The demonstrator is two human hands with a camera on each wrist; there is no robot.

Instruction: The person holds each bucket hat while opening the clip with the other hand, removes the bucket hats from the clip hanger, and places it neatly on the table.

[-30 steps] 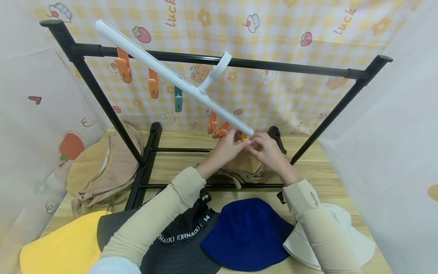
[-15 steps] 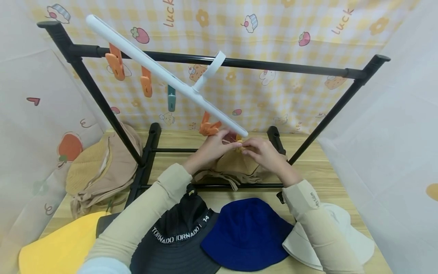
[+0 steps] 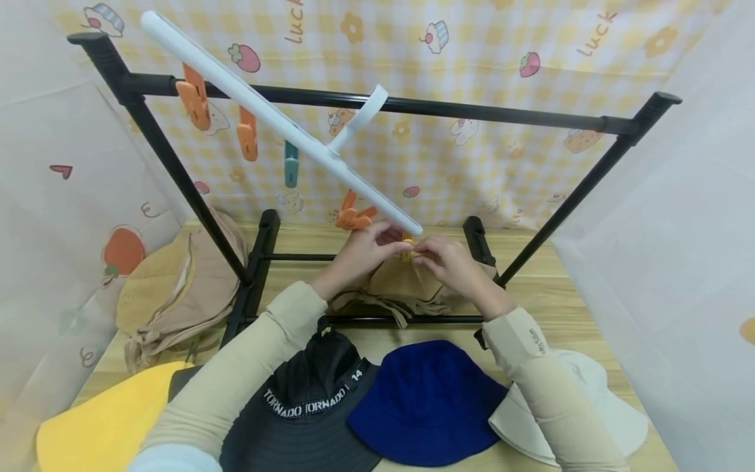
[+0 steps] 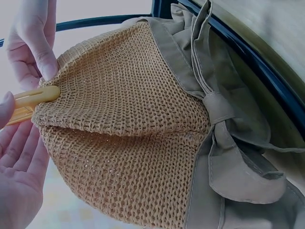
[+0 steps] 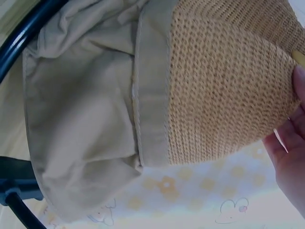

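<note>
A straw sun hat (image 4: 128, 90) with a beige cloth brim and tie hangs crown-up under the low right end of a white hanger (image 3: 283, 124). A yellow clothespin (image 4: 40, 97) sits on the tip of its crown. My left hand (image 3: 361, 254) pinches the clothespin's handles, thumb on one side. My right hand (image 3: 453, 263) pinches the crown beside the clothespin. In the right wrist view its fingers (image 5: 298, 136) are at the crown's edge. Orange clothespins (image 3: 354, 218) hang just left of my left hand.
The tilted hanger hooks over a black rack's top bar (image 3: 483, 113). More clothespins (image 3: 291, 164) hang along it. Another beige hat (image 3: 177, 282) lies left of the rack. In front lie yellow (image 3: 100, 419), black (image 3: 301, 406), blue (image 3: 430, 406) and white hats (image 3: 613, 413).
The hanger has swung slightly left, its left end now higher. Both hands have shifted left with its right end. The hat's crown now shows more between them.
</note>
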